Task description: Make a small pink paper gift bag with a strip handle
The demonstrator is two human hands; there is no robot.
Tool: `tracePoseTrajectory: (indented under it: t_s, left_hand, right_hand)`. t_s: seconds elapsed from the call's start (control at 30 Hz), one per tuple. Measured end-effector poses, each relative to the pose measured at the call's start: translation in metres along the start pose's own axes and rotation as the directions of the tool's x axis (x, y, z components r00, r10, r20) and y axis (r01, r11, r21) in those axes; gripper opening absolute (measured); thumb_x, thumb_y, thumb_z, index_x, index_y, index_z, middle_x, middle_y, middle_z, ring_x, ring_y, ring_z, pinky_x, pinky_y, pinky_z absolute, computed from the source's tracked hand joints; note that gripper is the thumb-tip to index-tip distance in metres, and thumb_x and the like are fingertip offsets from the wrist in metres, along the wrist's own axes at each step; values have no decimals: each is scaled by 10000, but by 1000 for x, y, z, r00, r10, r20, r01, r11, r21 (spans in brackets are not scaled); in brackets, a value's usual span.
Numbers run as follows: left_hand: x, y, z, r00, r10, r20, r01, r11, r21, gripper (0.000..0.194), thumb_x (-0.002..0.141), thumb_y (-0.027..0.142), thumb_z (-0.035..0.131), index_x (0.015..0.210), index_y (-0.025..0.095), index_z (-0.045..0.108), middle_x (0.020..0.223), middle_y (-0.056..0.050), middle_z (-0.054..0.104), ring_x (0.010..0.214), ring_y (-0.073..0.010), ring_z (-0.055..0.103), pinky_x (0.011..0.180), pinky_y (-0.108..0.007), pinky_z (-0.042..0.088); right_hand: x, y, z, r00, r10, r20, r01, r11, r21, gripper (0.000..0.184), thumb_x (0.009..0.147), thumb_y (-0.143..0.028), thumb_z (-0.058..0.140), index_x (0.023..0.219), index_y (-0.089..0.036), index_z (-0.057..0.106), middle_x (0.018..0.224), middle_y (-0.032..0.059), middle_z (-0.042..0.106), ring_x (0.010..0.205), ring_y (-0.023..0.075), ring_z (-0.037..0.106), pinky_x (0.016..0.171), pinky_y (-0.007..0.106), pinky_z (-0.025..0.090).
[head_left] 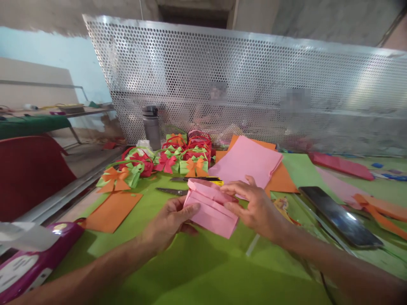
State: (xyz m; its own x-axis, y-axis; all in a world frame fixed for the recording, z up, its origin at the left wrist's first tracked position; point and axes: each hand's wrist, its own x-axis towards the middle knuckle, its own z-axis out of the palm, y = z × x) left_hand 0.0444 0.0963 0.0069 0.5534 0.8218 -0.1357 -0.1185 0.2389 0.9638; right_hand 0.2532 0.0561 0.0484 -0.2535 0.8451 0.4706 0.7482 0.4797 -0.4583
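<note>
A folded piece of pink paper point(213, 212), creased with its upper flap raised, is held between both hands above the green tabletop point(178, 271). My left hand point(174, 218) pinches its left edge, thumb on top and fingers beneath. At the right edge, my right hand point(251, 203) grips the raised flap between thumb and fingers. Just behind the paper lie scissors point(170, 191), their handles hidden by it, and a yellow and black utility knife point(218, 181). A stack of pink paper sheets point(248, 163) rests farther back on orange sheets point(282, 180).
Small paper gift bags with bows point(165, 161) stand back left, beside a grey bottle point(151, 127). An orange paper piece point(111, 212) and a purple device point(54, 254) lie left. A phone point(340, 216) lies right. A perforated metal panel point(248, 84) borders the back.
</note>
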Motion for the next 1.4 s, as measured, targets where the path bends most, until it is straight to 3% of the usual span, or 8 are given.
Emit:
tracePoseTrajectory:
  t_s: [0.1,0.27,0.5,0.7,0.83,0.97,1.2,1.4]
  left_hand:
    - [-1,-1,1,1000,17,2,-17,1000,-4,306,744,379,655,936,142,658,802,-67,659,669,-149,605,527,-222,523]
    - [-2,-2,2,1000,5,-14,-5,999,-36,302,739,384,659,921,143,654,781,-57,653,654,-147,608,515,-225,525]
    - [-3,0,7,999,-36,-33,35,998,-49,366,708,407,681,933,120,652,785,-82,674,621,-142,616,519,-219,517]
    - [-7,-1,12,996,-40,-83,32,994,-101,312,684,378,708,874,132,686,774,-78,684,670,-156,618,538,-216,511]
    - [-6,-1,16,997,-11,-79,-7,976,-220,296,656,327,737,870,128,691,742,-74,682,606,-140,603,583,-263,530]
    - [-6,-1,21,996,20,-86,-41,970,-241,289,695,304,707,938,151,672,761,-68,683,596,-143,602,558,-301,543]
    - [-9,0,29,987,38,-156,-69,978,-196,277,703,326,694,904,137,667,713,-57,669,573,-140,589,497,-256,515]
    - [-8,-2,31,983,49,-175,-85,974,-209,301,677,336,709,893,132,659,732,-67,667,574,-142,585,503,-249,500]
  right_hand:
    - [-2,-1,4,999,0,-44,-1,999,-34,94,844,-229,523,903,-229,597,936,17,682,873,175,617,1031,557,124]
    - [-3,-2,5,999,17,-45,-18,1000,-24,128,866,-253,491,960,-238,577,935,0,665,886,168,606,1029,533,139]
    - [-3,-4,6,998,17,-56,-23,994,-107,174,768,-235,627,938,-225,591,902,14,673,851,186,597,974,510,212]
    - [-3,-2,12,991,-61,-116,41,984,-174,54,783,-260,614,804,-210,616,784,6,666,765,174,597,919,474,231]
    - [-5,-3,15,984,-131,-124,102,972,-212,138,819,-251,569,694,-194,586,742,12,662,739,166,590,915,466,216]
    - [-8,-4,16,981,-158,-114,129,965,-227,138,837,-279,558,729,-195,578,728,5,653,775,175,580,934,470,184]
    - [-10,-8,16,979,-177,-103,147,959,-244,94,878,-226,490,847,-200,576,770,4,657,809,169,572,966,489,159]
    - [-12,-9,16,960,-248,-132,181,906,-384,121,855,-211,514,748,-186,566,727,1,648,822,175,577,995,535,135]
